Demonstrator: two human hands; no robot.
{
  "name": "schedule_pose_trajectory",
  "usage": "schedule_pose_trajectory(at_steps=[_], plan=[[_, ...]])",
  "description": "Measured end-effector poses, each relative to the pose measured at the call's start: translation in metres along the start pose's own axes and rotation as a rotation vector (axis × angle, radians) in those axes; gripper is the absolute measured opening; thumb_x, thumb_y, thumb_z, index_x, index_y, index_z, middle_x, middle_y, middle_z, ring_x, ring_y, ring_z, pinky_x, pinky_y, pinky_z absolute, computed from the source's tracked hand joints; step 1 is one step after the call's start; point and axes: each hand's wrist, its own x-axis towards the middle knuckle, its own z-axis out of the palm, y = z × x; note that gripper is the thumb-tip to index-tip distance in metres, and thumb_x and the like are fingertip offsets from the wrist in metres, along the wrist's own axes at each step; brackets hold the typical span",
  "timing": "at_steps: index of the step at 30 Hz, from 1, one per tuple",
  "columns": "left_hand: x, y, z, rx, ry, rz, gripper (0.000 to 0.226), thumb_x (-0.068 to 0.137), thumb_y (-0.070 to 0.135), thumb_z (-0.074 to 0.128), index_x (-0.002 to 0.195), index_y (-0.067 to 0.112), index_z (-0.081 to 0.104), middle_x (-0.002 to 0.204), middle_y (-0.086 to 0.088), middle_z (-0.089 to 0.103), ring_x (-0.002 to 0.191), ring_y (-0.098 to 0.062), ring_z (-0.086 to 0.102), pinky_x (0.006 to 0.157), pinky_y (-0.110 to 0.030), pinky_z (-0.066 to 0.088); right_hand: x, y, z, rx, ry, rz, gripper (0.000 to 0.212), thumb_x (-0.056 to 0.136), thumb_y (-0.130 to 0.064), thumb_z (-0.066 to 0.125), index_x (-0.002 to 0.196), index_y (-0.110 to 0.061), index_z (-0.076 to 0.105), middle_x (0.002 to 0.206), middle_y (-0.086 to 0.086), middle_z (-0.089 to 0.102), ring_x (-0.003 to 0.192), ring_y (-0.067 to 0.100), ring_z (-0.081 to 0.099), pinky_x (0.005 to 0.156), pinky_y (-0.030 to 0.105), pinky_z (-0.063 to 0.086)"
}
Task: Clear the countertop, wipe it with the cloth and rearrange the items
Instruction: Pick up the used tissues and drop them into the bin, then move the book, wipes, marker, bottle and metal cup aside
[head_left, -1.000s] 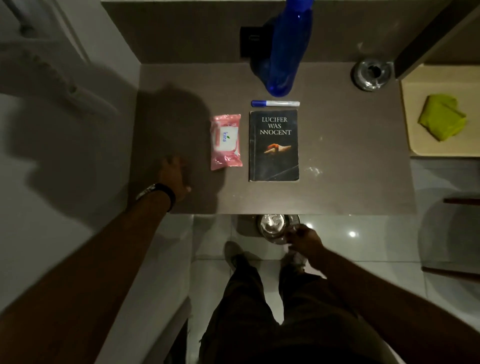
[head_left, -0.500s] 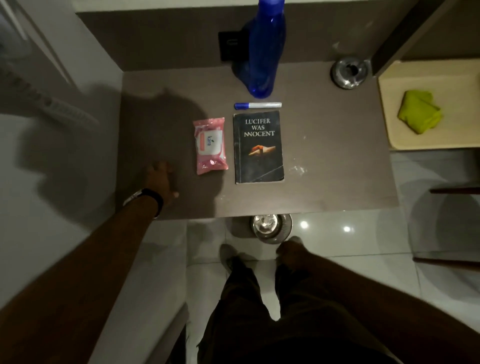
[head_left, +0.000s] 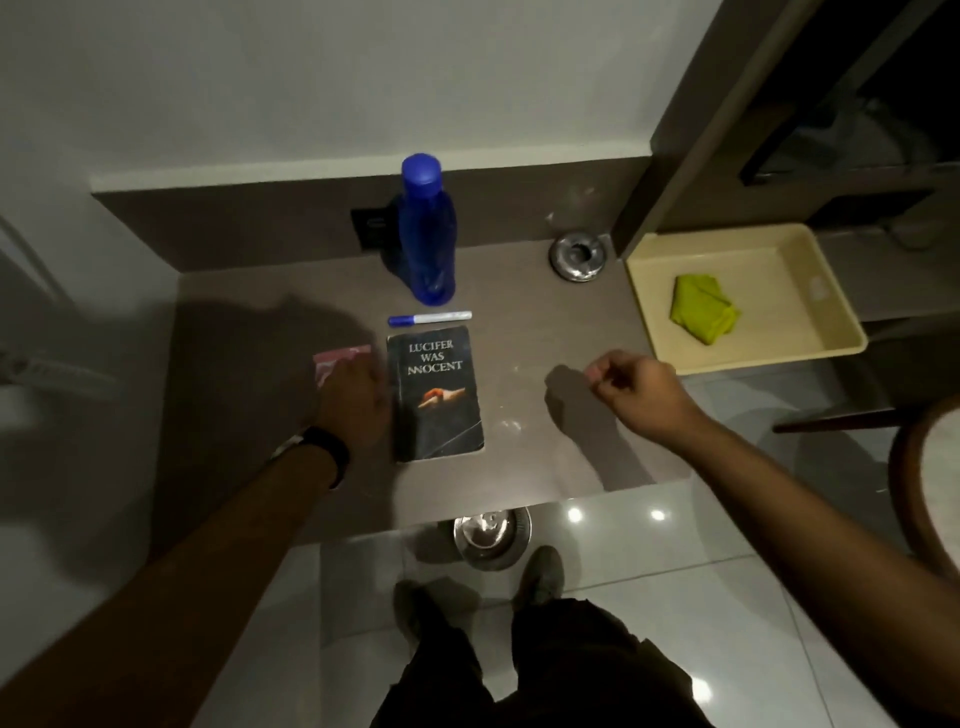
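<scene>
A brown countertop (head_left: 545, 332) carries a black book (head_left: 439, 395), a blue-capped marker (head_left: 430, 318) behind it and a tall blue bottle (head_left: 427, 231) at the back. My left hand (head_left: 353, 400) lies over the pink wipes pack (head_left: 337, 358), hiding most of it; whether the fingers grip it cannot be told. My right hand (head_left: 631, 387) hovers above the counter's right part with its fingers curled in and nothing visible in them. The green cloth (head_left: 704, 309) lies folded in a beige tray (head_left: 649, 343) to the right.
A steel ashtray (head_left: 579, 255) stands at the counter's back right corner. Another steel dish (head_left: 491, 532) sits on the tiled floor below the front edge, near my feet. A dark cabinet rises behind the tray and a round chair edge (head_left: 914, 499) shows at right.
My left hand moved right from the bare counter onto the pink wipes pack. My right hand rose from near the floor dish to above the counter's right side. The camera tilted up.
</scene>
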Motion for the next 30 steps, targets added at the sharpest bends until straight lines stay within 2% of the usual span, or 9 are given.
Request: schedule_pose_trajectory(at_steps=[2, 4, 8, 11, 15, 19, 21, 26, 30], plan=[[0.010, 0.042, 0.010, -0.003, -0.006, 0.068, 0.013, 0.088, 0.017, 0.063, 0.100, 0.012, 0.060, 0.099, -0.008, 0.062, 0.093, -0.026, 0.061, 0.081, -0.037, 0.048, 0.025, 0.004, -0.017, -0.018, 0.089, -0.005, 0.006, 0.091, -0.018, 0.071, 0.089, -0.024, 0.072, 0.086, -0.007, 0.074, 0.082, 0.010, 0.070, 0.077, 0.012, 0.050], [0.020, 0.077, 0.026, 0.010, -0.041, 0.105, 0.016, 0.090, 0.019, 0.061, 0.103, 0.011, 0.058, 0.099, -0.008, 0.057, 0.096, -0.028, 0.059, 0.084, -0.036, 0.048, 0.047, 0.018, -0.026, -0.020, 0.139, -0.006, 0.004, 0.089, -0.022, 0.071, 0.088, -0.026, 0.071, 0.087, -0.006, 0.075, 0.086, 0.014, 0.073, 0.083, 0.024, 0.055], [0.035, 0.133, 0.052, -0.041, -0.071, 0.156, 0.018, 0.086, 0.020, 0.062, 0.101, 0.020, 0.053, 0.103, -0.005, 0.058, 0.092, -0.023, 0.060, 0.084, -0.038, 0.053, 0.090, 0.064, -0.043, -0.097, 0.219, 0.070, 0.015, 0.086, -0.024, 0.068, 0.096, -0.018, 0.077, 0.090, 0.000, 0.079, 0.089, 0.022, 0.075, 0.084, 0.032, 0.058], [0.045, 0.162, 0.072, -0.019, -0.065, 0.162, 0.019, 0.086, 0.020, 0.063, 0.101, 0.023, 0.052, 0.108, -0.004, 0.057, 0.093, -0.021, 0.059, 0.081, -0.036, 0.053, 0.122, 0.108, -0.057, -0.181, 0.257, 0.121, 0.027, 0.085, -0.022, 0.070, 0.109, -0.013, 0.075, 0.107, 0.012, 0.077, 0.103, 0.035, 0.071, 0.092, 0.038, 0.056], [0.047, 0.179, 0.100, 0.015, -0.132, 0.119, 0.018, 0.089, 0.014, 0.059, 0.107, 0.017, 0.053, 0.112, -0.006, 0.055, 0.097, -0.022, 0.057, 0.083, -0.036, 0.050, 0.161, 0.165, -0.060, -0.367, 0.176, 0.239, 0.062, 0.089, -0.044, 0.053, 0.130, 0.002, 0.058, 0.128, 0.031, 0.062, 0.120, 0.051, 0.056, 0.106, 0.049, 0.045], [0.035, 0.174, 0.122, 0.033, -0.163, 0.100, 0.019, 0.089, 0.013, 0.060, 0.107, 0.017, 0.054, 0.113, -0.006, 0.054, 0.096, -0.024, 0.058, 0.082, -0.038, 0.053, 0.185, 0.205, -0.046, -0.435, -0.005, 0.269, 0.077, 0.092, -0.048, 0.062, 0.145, 0.004, 0.042, 0.140, 0.031, 0.052, 0.130, 0.051, 0.050, 0.110, 0.051, 0.044], [0.031, 0.170, 0.129, 0.044, -0.179, 0.090, 0.020, 0.090, 0.014, 0.060, 0.109, 0.017, 0.053, 0.115, -0.006, 0.053, 0.097, -0.023, 0.058, 0.082, -0.038, 0.054, 0.189, 0.213, -0.039, -0.507, -0.016, 0.233, 0.081, 0.089, -0.056, 0.056, 0.145, 0.001, 0.042, 0.140, 0.029, 0.051, 0.128, 0.049, 0.050, 0.107, 0.051, 0.046], [0.030, 0.165, 0.130, 0.064, -0.225, 0.021, 0.024, 0.091, 0.015, 0.059, 0.113, 0.019, 0.053, 0.121, -0.005, 0.051, 0.103, -0.021, 0.056, 0.088, -0.040, 0.054, 0.194, 0.212, -0.034, -0.648, 0.059, 0.246, 0.065, 0.099, -0.034, 0.059, 0.146, 0.006, 0.038, 0.148, 0.033, 0.042, 0.132, 0.052, 0.044, 0.108, 0.053, 0.040], [0.028, 0.156, 0.129, 0.090, -0.237, -0.020, 0.028, 0.092, 0.017, 0.059, 0.120, 0.018, 0.053, 0.126, -0.006, 0.051, 0.108, -0.021, 0.056, 0.095, -0.040, 0.052, 0.204, 0.222, -0.040, -0.665, 0.097, 0.250, 0.040, 0.103, -0.015, 0.051, 0.137, 0.005, 0.048, 0.135, 0.033, 0.056, 0.134, 0.052, 0.042, 0.106, 0.056, 0.045]])
